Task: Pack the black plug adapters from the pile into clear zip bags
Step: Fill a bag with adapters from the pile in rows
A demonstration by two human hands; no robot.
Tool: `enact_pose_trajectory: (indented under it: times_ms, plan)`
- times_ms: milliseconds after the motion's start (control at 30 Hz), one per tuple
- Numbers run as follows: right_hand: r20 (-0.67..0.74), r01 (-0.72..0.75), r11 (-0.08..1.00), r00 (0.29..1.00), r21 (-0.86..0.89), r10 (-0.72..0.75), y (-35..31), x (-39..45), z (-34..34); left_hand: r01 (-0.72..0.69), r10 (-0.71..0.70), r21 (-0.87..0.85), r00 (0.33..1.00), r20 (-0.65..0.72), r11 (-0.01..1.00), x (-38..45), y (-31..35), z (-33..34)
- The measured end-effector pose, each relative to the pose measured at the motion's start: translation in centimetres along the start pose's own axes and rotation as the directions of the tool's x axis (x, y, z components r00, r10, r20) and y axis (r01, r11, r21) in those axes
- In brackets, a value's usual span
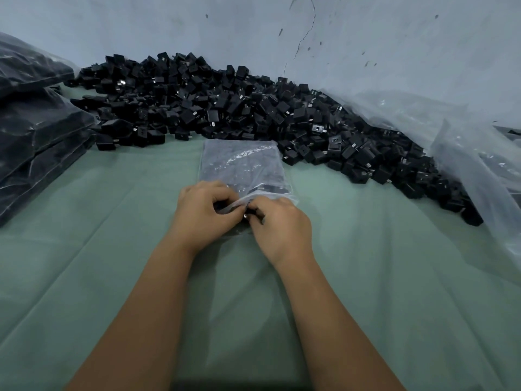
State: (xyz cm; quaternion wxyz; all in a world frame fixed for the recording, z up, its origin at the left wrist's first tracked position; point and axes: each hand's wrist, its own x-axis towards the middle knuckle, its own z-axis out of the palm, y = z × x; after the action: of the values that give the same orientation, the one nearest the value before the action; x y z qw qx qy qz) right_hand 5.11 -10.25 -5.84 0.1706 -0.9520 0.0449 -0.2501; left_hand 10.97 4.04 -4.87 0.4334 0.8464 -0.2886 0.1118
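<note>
left hand (204,213), right hand (282,228), pinching zip bag (242,165)

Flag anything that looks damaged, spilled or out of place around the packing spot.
Only the wall stands out: a thin crack runs down it above the pile of black adapters, with dark chips nearby. Both hands, left hand and right hand, pinch the clear zip bag normally.

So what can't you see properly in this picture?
- Head view: how many adapters the zip bag holds; crinkly plastic blurs them.
- What the left hand and right hand pinch at the bag mouth; fingers cover it.
- The stacked filled bags, cut off by the left edge.
</note>
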Motion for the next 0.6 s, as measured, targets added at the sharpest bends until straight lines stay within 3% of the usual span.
enact_pose_trajectory:
  times_ms: [100, 233, 333, 367, 400, 467, 533, 600]
  plan:
    - [-0.063, 0.024, 1.000, 0.998, 0.014, -0.023, -0.4, -0.6, -0.5, -0.023, 0.023, 0.016, 1.000, 0.002, 1.000, -0.2, 0.0, -0.2]
    - [-0.385, 0.062, 0.987, 0.923, 0.149, 0.000, -0.4, -1.2, -1.6, -0.008, 0.009, -0.005, 0.999, 0.051, 1.000, -0.4, 0.2, -0.6]
    - [-0.513, 0.077, 0.955, 0.854, 0.287, 0.085, 0.1, 0.6, -3.4, 0.263, -0.206, -0.294, 0.956, 0.210, 0.919, 0.6, 0.2, -1.9]
    - [-0.504, 0.061, 0.945, 0.856, 0.321, 0.116, 0.2, 1.9, -4.0, 0.310, -0.253, -0.269, 0.941, 0.225, 0.912, 1.5, 0.3, -2.2]
    - [-0.467, 0.032, 0.944, 0.874, 0.328, 0.132, 0.3, 3.6, -4.4, 0.265, -0.239, -0.124, 0.952, 0.192, 0.956, 2.6, 0.4, -2.3]
    - [-0.313, -0.007, 0.966, 0.946, 0.257, 0.090, 0.1, 7.9, -4.5, -0.008, -0.048, 0.273, 0.979, 0.198, 0.962, 5.2, 0.8, -1.3]
    - [-0.090, 0.056, 0.990, 0.995, 0.129, -0.045, -0.3, 12.5, -3.3, -0.186, -0.006, 0.450, 0.920, 0.392, 0.873, 6.8, 1.7, 0.7]
    - [0.107, 0.197, 0.980, 0.976, -0.036, -0.192, -0.9, 16.4, -0.7, -0.268, -0.050, 0.508, 0.848, 0.528, 0.819, 6.9, 1.6, 2.7]
